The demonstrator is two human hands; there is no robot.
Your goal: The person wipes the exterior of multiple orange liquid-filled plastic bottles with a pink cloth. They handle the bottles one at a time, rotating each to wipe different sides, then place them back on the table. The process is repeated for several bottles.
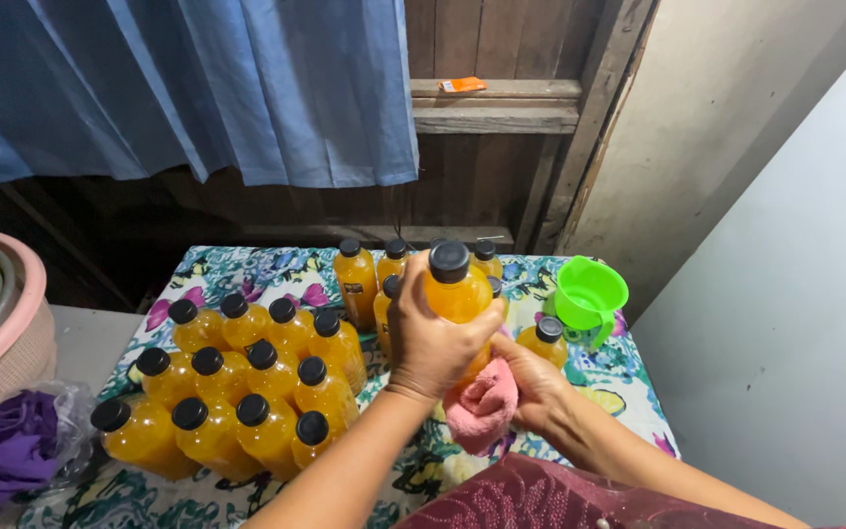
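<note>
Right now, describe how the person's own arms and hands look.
Both forearms are bare, with no sleeves in view. The left hand and right hand are bare too: no gloves or watch, and no rings that I can see.

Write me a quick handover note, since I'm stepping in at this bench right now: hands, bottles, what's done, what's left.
Left hand grips an orange-filled bottle with a black cap, lifted above the table.
Right hand presses a pink cloth to the bottle's base.
Capped bottles: a cluster at left, a few more behind the hands, one by the green funnel.
Done: every visible bottle is filled and capped.
Left: which ones are already wiped cannot be told.
</note>
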